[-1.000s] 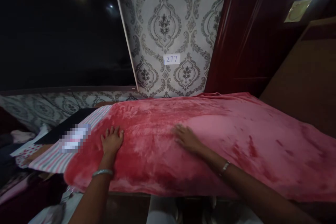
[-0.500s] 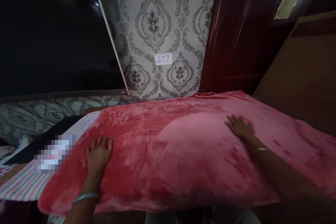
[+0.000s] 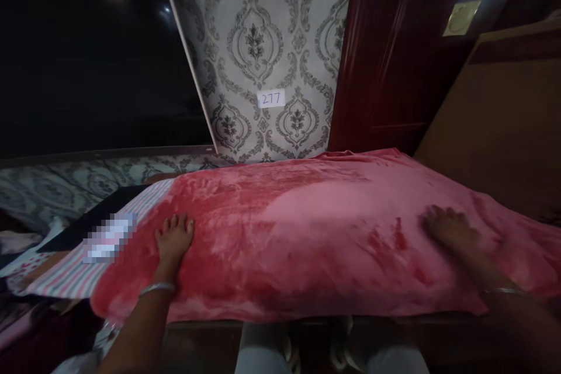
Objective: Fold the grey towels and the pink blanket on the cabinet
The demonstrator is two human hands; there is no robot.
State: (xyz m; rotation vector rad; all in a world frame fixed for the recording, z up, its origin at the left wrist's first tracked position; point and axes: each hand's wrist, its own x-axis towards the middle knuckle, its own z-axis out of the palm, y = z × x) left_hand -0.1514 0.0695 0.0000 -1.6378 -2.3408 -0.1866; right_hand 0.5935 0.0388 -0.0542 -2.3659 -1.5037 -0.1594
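Observation:
A plush blanket [image 3: 307, 245] in red and pink lies spread over a long raised surface, its near edge hanging along the front. My left hand [image 3: 175, 238] rests flat on the red part towards the left end, fingers spread. On the pink part at the right, my right hand [image 3: 449, 228] lies palm down with its fingers stretched, a little blurred by motion. Neither hand grips the cloth. Dark red streaks in the pile show just left of my right hand. A striped cloth [image 3: 151, 198] sticks out from under the blanket's left end.
A large dark screen [image 3: 96, 58] hangs at the left above the surface. Behind stand a patterned wall [image 3: 254, 6] with a card [image 3: 271, 98] reading 277, a dark red panel [image 3: 394, 58], and a brown board [image 3: 504, 111] at the right. Clothes [image 3: 26, 315] lie at lower left.
My right hand has slid right across the blanket, and fresh dark streaks show in the pile. My left hand stays flat near the left end. The view has shifted slightly.

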